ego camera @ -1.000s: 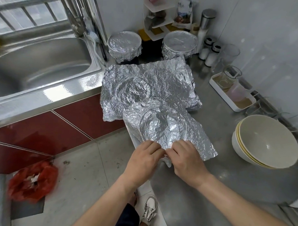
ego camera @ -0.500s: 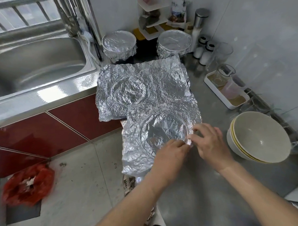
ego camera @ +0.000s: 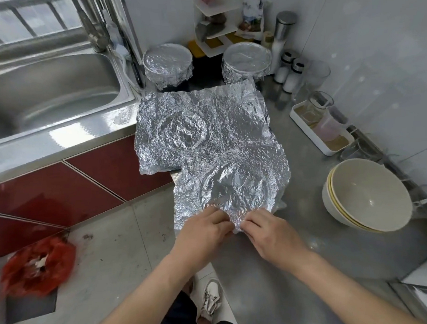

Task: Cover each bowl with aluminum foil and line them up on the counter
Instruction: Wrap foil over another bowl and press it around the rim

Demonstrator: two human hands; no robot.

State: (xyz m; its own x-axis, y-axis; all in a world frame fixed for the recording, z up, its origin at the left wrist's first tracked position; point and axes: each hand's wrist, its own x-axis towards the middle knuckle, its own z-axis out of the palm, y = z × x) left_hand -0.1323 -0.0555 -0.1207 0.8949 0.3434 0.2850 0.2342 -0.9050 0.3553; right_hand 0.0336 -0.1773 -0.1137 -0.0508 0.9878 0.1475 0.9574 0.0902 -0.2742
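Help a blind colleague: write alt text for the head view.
Left hand and right hand pinch the near edge of a foil sheet on a counter. Behind lie a second sheet and two covered bowls; uncovered bowls are stacked at right.

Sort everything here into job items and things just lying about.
Job: near foil sheet, pinched by left hand and right hand; far foil sheet; left covered bowl; right covered bowl; stacked bare bowls.
Lying about: sink, shakers, white tray, red bag.

One head-worn wide-angle view looks steeply down, close over the counter and floor.
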